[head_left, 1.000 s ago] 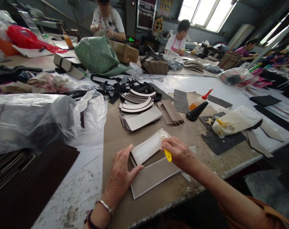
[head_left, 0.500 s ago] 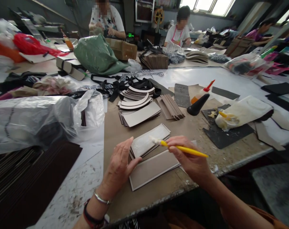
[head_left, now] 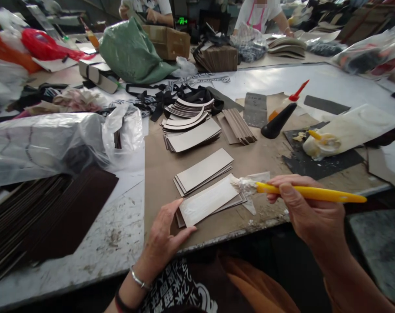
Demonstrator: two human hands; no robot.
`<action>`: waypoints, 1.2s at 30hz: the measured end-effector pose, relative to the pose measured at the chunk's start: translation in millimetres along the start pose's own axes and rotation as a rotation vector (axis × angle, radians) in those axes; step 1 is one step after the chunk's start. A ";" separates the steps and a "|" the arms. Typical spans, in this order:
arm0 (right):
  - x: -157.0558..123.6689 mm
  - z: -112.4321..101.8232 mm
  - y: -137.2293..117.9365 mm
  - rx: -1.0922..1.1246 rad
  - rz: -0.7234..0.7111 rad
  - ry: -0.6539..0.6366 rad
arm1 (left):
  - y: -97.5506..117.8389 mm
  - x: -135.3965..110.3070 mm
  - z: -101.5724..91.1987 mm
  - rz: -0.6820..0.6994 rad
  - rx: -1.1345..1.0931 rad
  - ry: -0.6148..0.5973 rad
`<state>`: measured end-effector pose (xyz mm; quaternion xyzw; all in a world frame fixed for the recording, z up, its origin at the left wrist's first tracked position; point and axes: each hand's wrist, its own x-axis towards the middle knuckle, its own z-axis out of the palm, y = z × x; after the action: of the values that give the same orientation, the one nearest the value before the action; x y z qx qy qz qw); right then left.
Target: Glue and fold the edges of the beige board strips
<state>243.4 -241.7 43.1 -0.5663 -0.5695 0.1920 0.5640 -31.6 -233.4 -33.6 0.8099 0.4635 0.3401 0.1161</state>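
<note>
My right hand (head_left: 310,213) is closed around the yellow handle of a glue brush (head_left: 301,192). Its white, paste-caked bristles touch the right end of a pale rectangular panel (head_left: 210,200), whose face looks wet and streaked. Beneath that panel, the edges of other panels stick out. At the panel's left end rests my left hand (head_left: 164,237), thumb spread from the fingers, fingertips against its edges. Just beyond lies a small stack of similar panels (head_left: 204,170). Farther back is another fanned stack (head_left: 195,134), with curved pieces (head_left: 187,116) behind it.
On the right, a white glue container (head_left: 350,132) lies on its side on a dark sheet. Near it are a black cone (head_left: 278,121) and a red-tipped bottle (head_left: 293,98). Dark panels (head_left: 70,217) and plastic bags (head_left: 54,139) occupy the left. Two people work across the table.
The brush has moved right and nearer, from the farther stack to the panel in front. My left hand is now at the nearer panel, which has turned from dull beige to whitish.
</note>
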 end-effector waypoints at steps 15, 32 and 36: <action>-22.0 24.1 21.7 -0.248 0.041 -0.118 | -3.1 -7.1 14.7 -0.029 0.002 -0.005; -32.3 85.8 2.9 0.066 -0.035 -0.330 | -4.5 -12.6 17.5 -0.128 -0.061 -0.011; -20.0 63.7 22.8 -0.106 -0.041 -0.213 | -5.4 -12.7 18.2 -0.124 -0.055 -0.003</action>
<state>192.9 -225.6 -3.4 -0.5599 -0.6473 0.2089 0.4732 -27.5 -238.7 -55.5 0.7768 0.5030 0.3436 0.1596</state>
